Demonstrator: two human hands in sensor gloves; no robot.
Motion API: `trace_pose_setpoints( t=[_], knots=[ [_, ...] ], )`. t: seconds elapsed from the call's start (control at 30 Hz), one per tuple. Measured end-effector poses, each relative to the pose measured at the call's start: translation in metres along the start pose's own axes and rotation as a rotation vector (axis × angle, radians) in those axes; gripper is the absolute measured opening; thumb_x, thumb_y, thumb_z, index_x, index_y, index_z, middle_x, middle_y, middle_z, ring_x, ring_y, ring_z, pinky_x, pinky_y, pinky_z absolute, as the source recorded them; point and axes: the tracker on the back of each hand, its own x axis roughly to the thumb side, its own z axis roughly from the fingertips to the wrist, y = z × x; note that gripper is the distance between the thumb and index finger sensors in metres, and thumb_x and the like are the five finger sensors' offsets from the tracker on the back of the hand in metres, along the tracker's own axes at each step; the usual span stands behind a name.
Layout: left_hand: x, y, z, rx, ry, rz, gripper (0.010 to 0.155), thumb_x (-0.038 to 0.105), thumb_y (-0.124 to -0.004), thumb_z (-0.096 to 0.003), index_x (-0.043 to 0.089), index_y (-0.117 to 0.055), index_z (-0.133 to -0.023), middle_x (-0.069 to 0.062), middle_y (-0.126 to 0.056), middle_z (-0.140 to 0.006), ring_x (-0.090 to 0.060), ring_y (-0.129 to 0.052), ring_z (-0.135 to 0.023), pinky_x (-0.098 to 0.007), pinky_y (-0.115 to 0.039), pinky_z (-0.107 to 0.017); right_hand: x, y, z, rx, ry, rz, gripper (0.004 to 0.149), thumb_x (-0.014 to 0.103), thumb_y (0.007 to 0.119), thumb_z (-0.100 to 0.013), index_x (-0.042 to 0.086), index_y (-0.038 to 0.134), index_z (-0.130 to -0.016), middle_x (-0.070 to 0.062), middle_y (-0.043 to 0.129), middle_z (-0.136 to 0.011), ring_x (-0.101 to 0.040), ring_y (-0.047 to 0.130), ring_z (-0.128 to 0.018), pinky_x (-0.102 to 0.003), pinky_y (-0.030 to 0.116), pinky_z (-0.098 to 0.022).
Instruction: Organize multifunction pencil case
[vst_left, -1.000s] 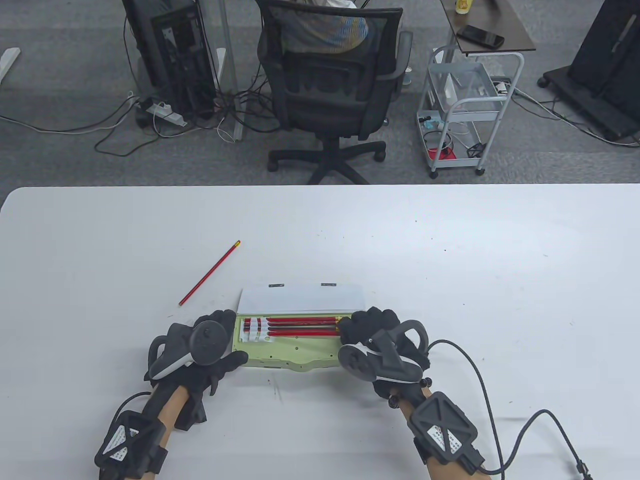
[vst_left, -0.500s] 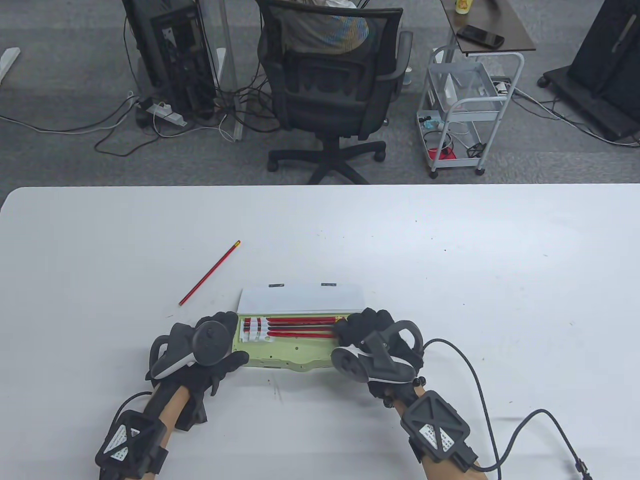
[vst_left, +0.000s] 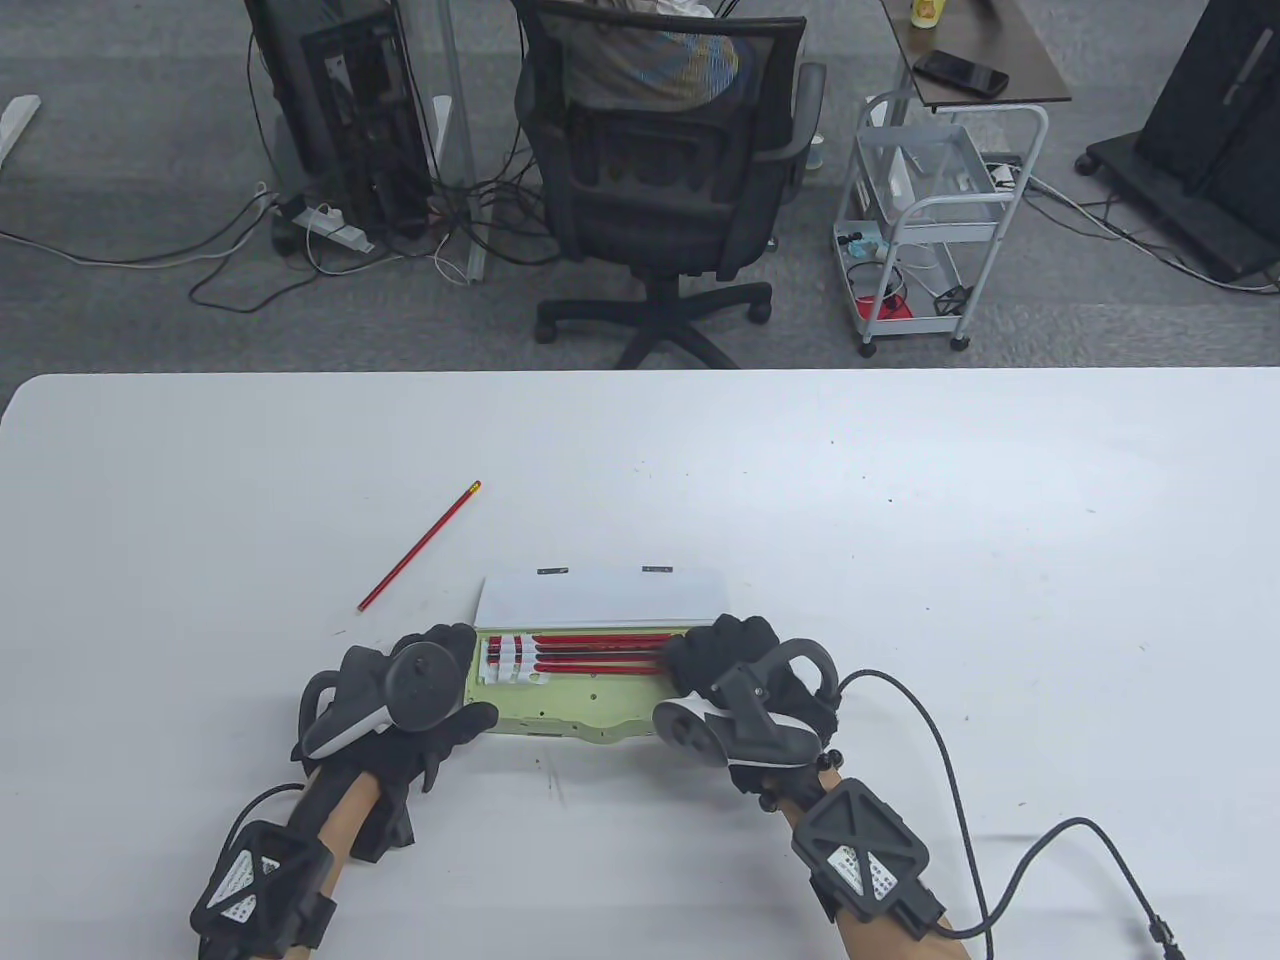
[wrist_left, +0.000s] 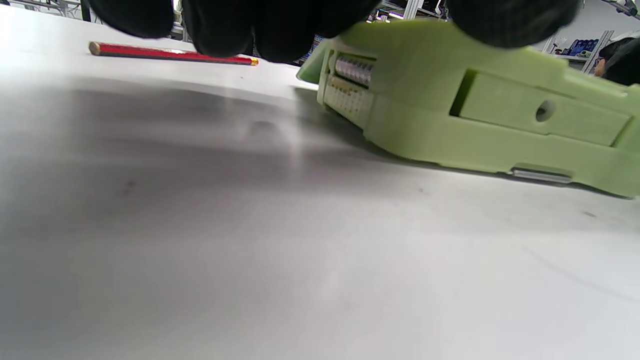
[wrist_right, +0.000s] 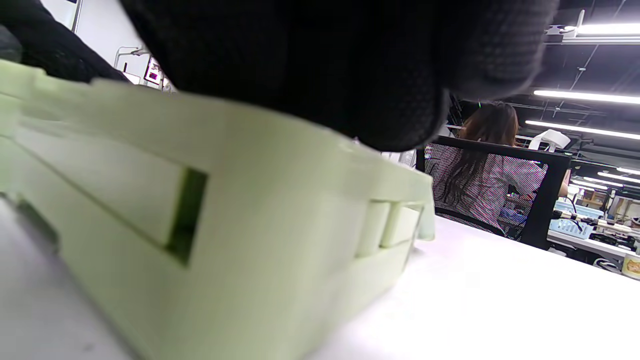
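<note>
A light green pencil case (vst_left: 590, 705) lies open near the table's front, its white-lined lid (vst_left: 600, 598) raised at the back. Three red pencils (vst_left: 590, 652) lie side by side in it, held by white clips at their left ends. My left hand (vst_left: 440, 680) grips the case's left end, thumb on the front edge; the case also shows in the left wrist view (wrist_left: 475, 115). My right hand (vst_left: 712, 655) lies curled over the case's right end and presses on the pencils' right ends, hiding them. One more red pencil (vst_left: 420, 548) lies loose on the table, left of the case.
The white table (vst_left: 900, 520) stretches wide to the right and the back. A cable (vst_left: 960, 790) trails from my right wrist across the table's front right. An office chair (vst_left: 660, 170) and a cart (vst_left: 930, 220) stand on the floor beyond the far edge.
My right hand has slid a little to the left along the case's right end, covering more of the pencils. My left hand and the case have not moved.
</note>
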Motion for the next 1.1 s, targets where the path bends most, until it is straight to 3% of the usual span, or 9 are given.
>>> trace_pose_setpoints(
  t=[0.23, 0.53, 0.83, 1.1],
  knots=[
    [0.000, 0.000, 0.000, -0.003, 0.001, 0.007, 0.088, 0.059, -0.065, -0.0398, 0.014, -0.041, -0.112, -0.019, -0.055, -0.119, -0.049, -0.060, -0.107, -0.071, -0.056, -0.069, -0.016, -0.006, 0.004, -0.003, 0.087, -0.077, 0.047, 0.037, 0.076, -0.051, 0.011, 0.081, -0.090, -0.013, 0.091, -0.081, -0.037, 0.097, -0.067, -0.052, 0.084, -0.054],
    [0.000, 0.000, 0.001, -0.005, 0.003, 0.003, 0.088, 0.059, -0.065, -0.0401, 0.014, -0.040, -0.112, -0.019, -0.055, -0.119, -0.049, -0.060, -0.107, -0.071, -0.056, -0.069, -0.051, -0.003, 0.013, 0.187, 0.364, -0.167, 0.062, 0.039, 0.070, -0.055, 0.004, 0.064, -0.105, -0.026, 0.074, -0.099, -0.053, 0.082, -0.086, -0.065, 0.071, -0.064],
    [0.000, 0.000, 0.001, -0.005, 0.005, -0.002, 0.088, 0.059, -0.064, -0.0403, 0.014, -0.040, -0.112, -0.019, -0.055, -0.119, -0.049, -0.061, -0.106, -0.071, -0.056, -0.069, -0.040, 0.012, 0.008, 0.279, 0.367, -0.112, 0.066, 0.042, 0.070, -0.055, 0.003, 0.060, -0.107, -0.029, 0.068, -0.103, -0.055, 0.077, -0.089, -0.067, 0.068, -0.066],
    [0.000, 0.000, 0.000, -0.009, 0.005, 0.005, 0.088, 0.059, -0.065, -0.0404, 0.014, -0.040, -0.112, -0.019, -0.055, -0.119, -0.049, -0.060, -0.106, -0.071, -0.056, -0.069, -0.037, 0.017, 0.002, 0.287, 0.383, -0.133, 0.068, 0.042, 0.067, -0.055, 0.001, 0.058, -0.108, -0.031, 0.066, -0.104, -0.057, 0.075, -0.090, -0.067, 0.067, -0.066]
  ],
)
